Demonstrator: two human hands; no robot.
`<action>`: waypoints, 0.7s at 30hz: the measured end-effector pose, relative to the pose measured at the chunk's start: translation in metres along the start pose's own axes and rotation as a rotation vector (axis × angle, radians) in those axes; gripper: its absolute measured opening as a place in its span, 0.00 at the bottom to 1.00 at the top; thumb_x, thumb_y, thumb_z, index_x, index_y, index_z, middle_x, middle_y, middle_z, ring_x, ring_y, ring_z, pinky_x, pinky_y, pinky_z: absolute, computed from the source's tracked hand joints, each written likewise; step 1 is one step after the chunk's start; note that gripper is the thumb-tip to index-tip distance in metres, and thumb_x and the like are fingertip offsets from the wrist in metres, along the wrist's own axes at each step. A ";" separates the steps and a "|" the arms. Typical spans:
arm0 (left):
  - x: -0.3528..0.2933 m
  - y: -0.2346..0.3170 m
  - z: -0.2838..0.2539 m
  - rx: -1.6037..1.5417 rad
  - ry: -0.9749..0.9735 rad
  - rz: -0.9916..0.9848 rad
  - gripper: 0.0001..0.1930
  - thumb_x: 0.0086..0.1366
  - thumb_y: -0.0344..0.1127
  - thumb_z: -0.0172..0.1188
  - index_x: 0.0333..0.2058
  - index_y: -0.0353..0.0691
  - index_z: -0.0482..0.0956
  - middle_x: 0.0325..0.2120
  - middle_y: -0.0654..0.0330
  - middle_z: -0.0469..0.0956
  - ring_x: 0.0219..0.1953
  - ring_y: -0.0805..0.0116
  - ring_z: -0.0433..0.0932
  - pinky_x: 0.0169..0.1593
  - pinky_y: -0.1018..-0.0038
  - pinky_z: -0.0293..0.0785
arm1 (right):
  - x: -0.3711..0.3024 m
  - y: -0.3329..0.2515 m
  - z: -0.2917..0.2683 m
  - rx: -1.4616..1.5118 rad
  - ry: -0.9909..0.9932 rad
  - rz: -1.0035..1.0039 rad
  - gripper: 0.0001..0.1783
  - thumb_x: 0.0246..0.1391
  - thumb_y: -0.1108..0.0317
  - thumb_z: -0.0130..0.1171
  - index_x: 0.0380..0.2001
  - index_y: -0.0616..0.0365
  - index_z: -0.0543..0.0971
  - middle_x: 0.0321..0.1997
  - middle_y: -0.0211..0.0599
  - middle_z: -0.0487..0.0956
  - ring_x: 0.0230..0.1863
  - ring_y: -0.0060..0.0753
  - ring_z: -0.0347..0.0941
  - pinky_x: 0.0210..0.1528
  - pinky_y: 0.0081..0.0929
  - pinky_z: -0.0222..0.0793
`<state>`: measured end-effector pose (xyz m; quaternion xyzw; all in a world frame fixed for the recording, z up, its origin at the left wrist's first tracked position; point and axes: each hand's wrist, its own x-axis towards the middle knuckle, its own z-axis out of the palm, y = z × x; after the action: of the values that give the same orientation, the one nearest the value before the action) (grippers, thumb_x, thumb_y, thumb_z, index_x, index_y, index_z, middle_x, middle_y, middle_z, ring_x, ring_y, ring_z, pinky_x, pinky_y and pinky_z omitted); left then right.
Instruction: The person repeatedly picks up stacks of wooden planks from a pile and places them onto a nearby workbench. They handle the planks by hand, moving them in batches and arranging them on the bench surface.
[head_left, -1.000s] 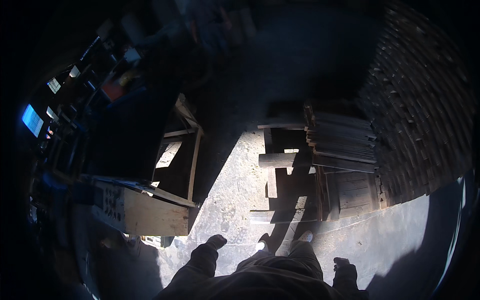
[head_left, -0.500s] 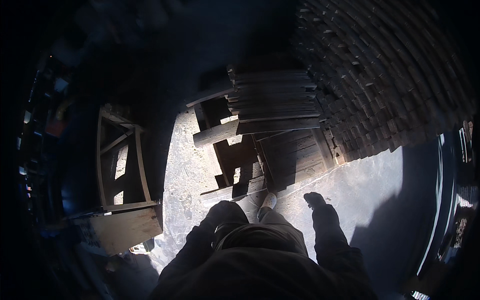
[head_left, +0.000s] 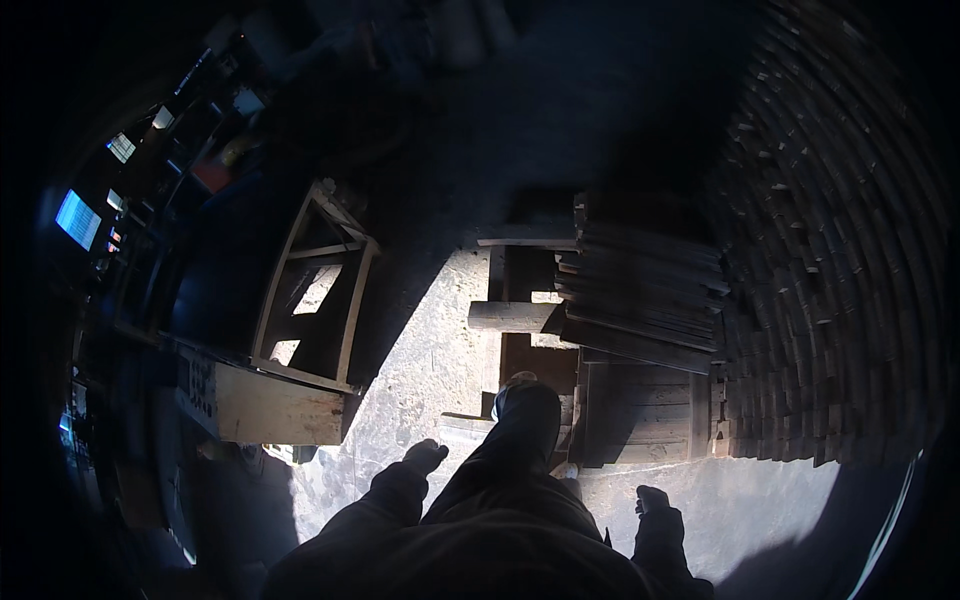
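Both hands are dark against the sunlit floor. My left hand (head_left: 427,457) hangs to the left of my outstretched leg, over the pale floor, its fingers curled in and nothing visible in them. My right hand (head_left: 652,499) is low on the right side, also curled, with no object showing in it. Neither one touches anything. Ahead of me, nearest to the hands, lies a low wooden pallet (head_left: 509,317). A stack of dark boards (head_left: 640,300) rests across its far part, and a planked wooden panel (head_left: 640,412) lies in front of the stack.
Tall rows of stacked timber (head_left: 820,330) fill the right side. At left stands a wooden frame (head_left: 357,310) beside a box-like piece with a pale panel (head_left: 280,405). Sunlit concrete floor (head_left: 425,355) runs between frame and pallet. A lit screen (head_left: 78,220) glows far left.
The view has turned left, so pallet, stack and frame sit further right. One leg has stepped forward to the pallet. My left hand now shows clear of my body.
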<state>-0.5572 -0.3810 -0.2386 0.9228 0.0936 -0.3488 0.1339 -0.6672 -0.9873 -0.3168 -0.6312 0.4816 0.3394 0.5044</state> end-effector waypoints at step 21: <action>0.596 0.566 -0.167 -0.141 0.278 0.868 0.32 0.59 0.49 0.69 0.56 0.37 0.72 0.52 0.45 0.74 0.55 0.48 0.74 0.56 0.56 0.73 | 0.283 -0.345 0.069 1.129 0.338 0.181 0.35 0.55 0.35 0.60 0.55 0.49 0.75 0.43 0.32 0.78 0.31 0.27 0.71 0.32 0.32 0.67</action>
<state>0.1375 -0.8175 -0.4135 0.9033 -0.2608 -0.1262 0.3164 -0.2487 -0.9865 -0.4865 -0.2670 0.7131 -0.0325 0.6474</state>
